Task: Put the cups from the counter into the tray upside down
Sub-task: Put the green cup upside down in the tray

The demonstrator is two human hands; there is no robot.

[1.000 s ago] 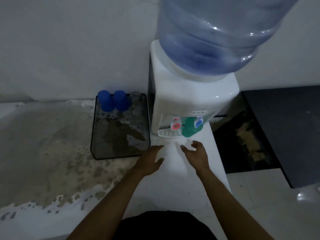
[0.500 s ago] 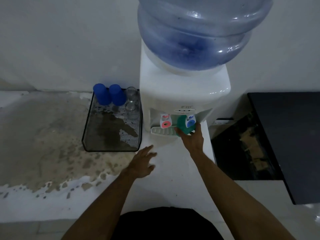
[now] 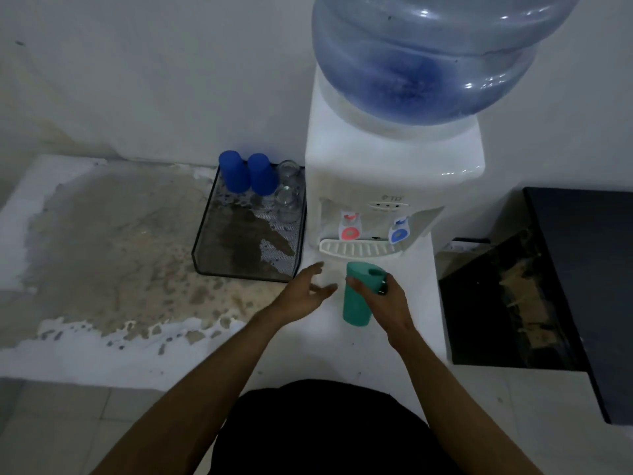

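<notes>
Now the right hand is holding the green cup just in front of the dispenser, its fingers wrapping around the upper part near the rim. The cup is tilting a little, with the mouth pointing up and away from the person, so its long axis is still close to upright. The left hand is hovering just beside the cup with fingers spread loosely, holding nothing. The tray is lying to the left of both hands and a bit further back, on the stained counter; the left hand is nearer to it, but the cup is in the right one. Two blue cups and some clear glasses are already standing upside down along the far edge of the tray. I am judging that the green cup needs turning over before it goes left into the free front part.
</notes>
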